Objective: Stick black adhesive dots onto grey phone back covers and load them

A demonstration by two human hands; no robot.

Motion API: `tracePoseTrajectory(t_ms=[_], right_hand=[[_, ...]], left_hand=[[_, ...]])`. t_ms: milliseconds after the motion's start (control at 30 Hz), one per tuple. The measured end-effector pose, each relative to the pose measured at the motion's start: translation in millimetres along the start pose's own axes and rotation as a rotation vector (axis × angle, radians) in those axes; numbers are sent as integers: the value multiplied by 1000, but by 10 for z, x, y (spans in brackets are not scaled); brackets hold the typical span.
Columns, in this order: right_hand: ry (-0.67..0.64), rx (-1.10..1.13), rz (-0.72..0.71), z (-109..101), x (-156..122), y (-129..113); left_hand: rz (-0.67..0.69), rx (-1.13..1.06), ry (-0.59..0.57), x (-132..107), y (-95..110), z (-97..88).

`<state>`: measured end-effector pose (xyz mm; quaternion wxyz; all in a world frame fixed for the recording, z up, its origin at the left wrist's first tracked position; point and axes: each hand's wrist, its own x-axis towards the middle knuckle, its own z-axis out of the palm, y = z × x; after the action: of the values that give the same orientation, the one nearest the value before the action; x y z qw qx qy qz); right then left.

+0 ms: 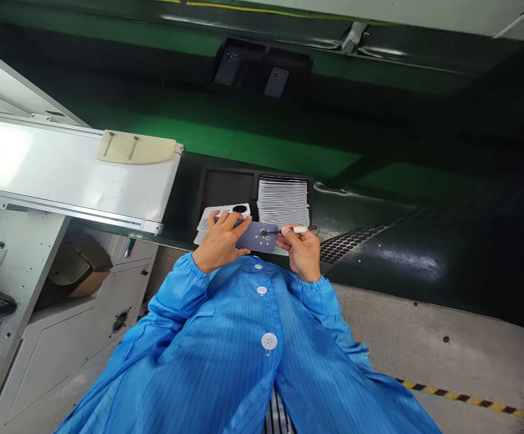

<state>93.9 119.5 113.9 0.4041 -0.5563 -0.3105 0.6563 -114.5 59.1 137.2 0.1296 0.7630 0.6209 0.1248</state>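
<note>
My left hand grips a grey-blue phone back cover, fingers curled over its left end. My right hand pinches a small white-handled tool whose tip rests on the cover near its round camera holes. Under the left hand lies a white cover with a black camera ring, on top of a small pile. Both hands hover at the near edge of the dark green bench, in front of my blue striped coat.
A black tray holds a stack of white sheets just beyond the hands. A white machine housing juts in from the left. A perforated black mat lies to the right. Two dark covers rest farther back.
</note>
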Motion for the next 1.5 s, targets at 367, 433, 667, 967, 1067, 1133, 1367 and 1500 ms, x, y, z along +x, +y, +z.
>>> tracePoseTrajectory(t_ms=[367,433,667,967,1067,1133,1367,1500], right_hand=[[-29,-55,-44,-33,19,59],[-27,-60,-48,-33,19,60],[-27,-65,-53,-25,7,45],[-27,-52,-48,-32,17,55],[-22,-51,-53,-30,20,54],[-20,-52,-55,-27,21,53],[-29,-57,-63,-32,21,64],[-26,-64,-60,-34,24,69]], left_hand=[[9,9,-2,-8,17,-19],[8,11,-4,-8,17,-22],[6,2,-6,-7,20,-24],[11,-1,-17,-3,19,-30],[12,-4,-13,-1,20,-31],[11,-5,-7,0,19,-29],[5,-9,-17,1,18,-27],[1,-14,-15,-2,15,-26]])
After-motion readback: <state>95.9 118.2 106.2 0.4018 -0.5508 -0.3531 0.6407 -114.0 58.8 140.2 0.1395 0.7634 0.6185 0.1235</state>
